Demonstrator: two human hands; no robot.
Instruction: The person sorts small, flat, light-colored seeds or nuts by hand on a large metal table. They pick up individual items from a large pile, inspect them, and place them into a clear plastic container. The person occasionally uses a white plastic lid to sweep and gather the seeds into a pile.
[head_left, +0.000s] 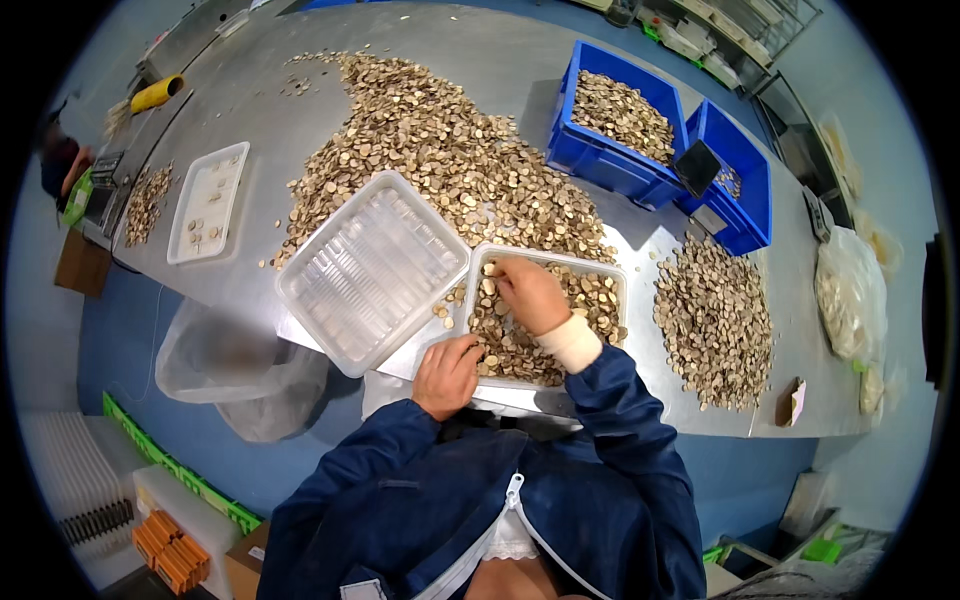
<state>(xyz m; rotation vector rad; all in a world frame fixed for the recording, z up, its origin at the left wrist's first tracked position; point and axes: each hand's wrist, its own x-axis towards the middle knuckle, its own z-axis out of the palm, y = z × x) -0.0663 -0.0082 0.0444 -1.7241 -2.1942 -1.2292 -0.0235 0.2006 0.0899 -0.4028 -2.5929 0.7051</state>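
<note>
Small, flat, tan-brown slices partly fill a white plastic tray (624, 300) at the table's front edge. Over the tray's upper left part, my right hand (529, 291) has its fingertips down at the slices; whether it pinches one is hidden. My left hand (448, 375) rests at the tray's lower left side, fingers bent over the rim near the slices; its fingertips are partly hidden. An empty translucent ribbed tray (373, 270) lies tilted to the left, partly against the big heap of slices (442, 150). Another heap of slices (712, 322) lies at the right.
One blue crate (611, 169) holds many slices; a second blue crate (742, 225) beside it holds fewer. A shallow white tray (196, 214) with a few slices lies at left. A plastic bag (225, 360) hangs by the left table edge. A person (64, 161) is at far left.
</note>
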